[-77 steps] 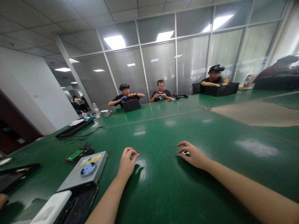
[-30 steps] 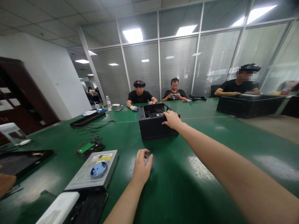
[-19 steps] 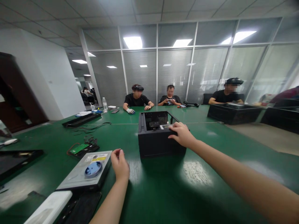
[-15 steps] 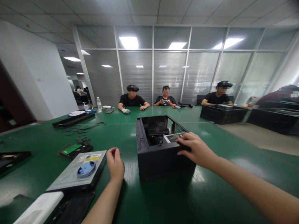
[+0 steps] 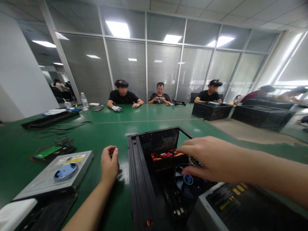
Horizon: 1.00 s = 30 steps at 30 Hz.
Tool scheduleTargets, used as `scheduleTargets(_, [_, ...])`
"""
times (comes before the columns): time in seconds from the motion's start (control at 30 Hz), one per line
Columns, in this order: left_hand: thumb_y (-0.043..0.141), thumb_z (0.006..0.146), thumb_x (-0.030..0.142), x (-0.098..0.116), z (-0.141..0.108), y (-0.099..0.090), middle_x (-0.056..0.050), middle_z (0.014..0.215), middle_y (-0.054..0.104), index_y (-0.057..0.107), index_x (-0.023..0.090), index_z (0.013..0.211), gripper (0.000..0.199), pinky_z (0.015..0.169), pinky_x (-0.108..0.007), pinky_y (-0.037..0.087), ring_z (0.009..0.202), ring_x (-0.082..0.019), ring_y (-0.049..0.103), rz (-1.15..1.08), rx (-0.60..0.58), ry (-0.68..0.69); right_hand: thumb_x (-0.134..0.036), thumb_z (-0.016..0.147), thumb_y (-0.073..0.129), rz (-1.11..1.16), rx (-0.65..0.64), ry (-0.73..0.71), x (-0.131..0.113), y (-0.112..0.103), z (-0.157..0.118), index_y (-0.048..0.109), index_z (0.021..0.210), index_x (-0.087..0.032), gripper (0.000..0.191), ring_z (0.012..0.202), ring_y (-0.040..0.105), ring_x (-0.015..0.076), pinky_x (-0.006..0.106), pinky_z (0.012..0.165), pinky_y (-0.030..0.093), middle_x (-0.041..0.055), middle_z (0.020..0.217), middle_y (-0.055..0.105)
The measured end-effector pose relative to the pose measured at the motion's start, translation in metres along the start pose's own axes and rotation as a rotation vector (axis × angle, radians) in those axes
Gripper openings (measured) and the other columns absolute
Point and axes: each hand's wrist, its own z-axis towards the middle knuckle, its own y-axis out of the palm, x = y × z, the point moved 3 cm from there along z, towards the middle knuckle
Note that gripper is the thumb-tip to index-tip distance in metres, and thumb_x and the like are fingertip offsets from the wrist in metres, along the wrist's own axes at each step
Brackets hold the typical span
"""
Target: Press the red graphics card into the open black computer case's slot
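A black computer case (image 5: 141, 179) stands open-topped on the green table, close to me. Inside it are a round black fan (image 5: 187, 179), a red and orange part (image 5: 167, 154) near the back wall, and a grey power supply (image 5: 226, 205) at the near right. My right hand (image 5: 204, 154) hovers over the case above the fan, fingers apart, holding nothing visible. To the left of the case, my left hand (image 5: 110, 160) is raised over the table with its fingers curled; what they hold, if anything, is hidden.
An optical drive (image 5: 79, 173) bears a blue round piece (image 5: 66, 171) at the left. Behind it lies a green circuit board (image 5: 48, 152). Across the table sit several people, with a bottle (image 5: 84, 102) and other black cases (image 5: 211, 110) near them.
The case now appears larger and nearer, showing its inside. My right hand has left the case's near edge and is over the interior. The view has shifted right.
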Motion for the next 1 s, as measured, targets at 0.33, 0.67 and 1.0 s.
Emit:
scheduleTargets(0.33, [0.061, 0.086, 0.044, -0.009, 0.006, -0.001, -0.002, 0.097, 0.060, 0.057, 0.020, 0.105, 0.030, 0.080, -0.032, 0.047, 0.085, -0.018, 0.059, -0.044, -0.030, -0.084, -0.031, 0.080, 0.070, -0.121, -0.155, -0.101, -0.002, 0.070, 0.093, 0.066, 0.103, -0.014, 0.029, 0.081, 0.072, 0.0270, 0.034, 0.068, 0.053, 0.0129, 0.096, 0.070])
scheduleTargets(0.67, [0.061, 0.084, 0.041, -0.003, 0.004, 0.006, -0.002, 0.094, 0.059, 0.057, 0.020, 0.104, 0.029, 0.078, -0.031, 0.045, 0.085, -0.018, 0.056, -0.067, -0.064, -0.096, -0.018, 0.096, 0.052, -0.134, 0.146, -0.052, 0.033, 0.051, 0.096, 0.048, 0.141, -0.014, 0.046, 0.102, 0.066, 0.0257, 0.035, 0.086, 0.052, 0.0141, 0.120, 0.063])
scheduleTargets(1.0, [0.060, 0.084, 0.043, -0.001, 0.004, 0.006, -0.002, 0.096, 0.059, 0.057, 0.020, 0.105, 0.031, 0.080, -0.032, 0.044, 0.086, -0.019, 0.056, -0.035, -0.083, -0.094, -0.017, 0.092, 0.055, -0.204, -0.011, 0.031, 0.021, 0.070, 0.113, 0.071, 0.095, -0.013, 0.017, 0.085, 0.071, 0.0288, 0.036, 0.069, 0.056, 0.0141, 0.092, 0.071])
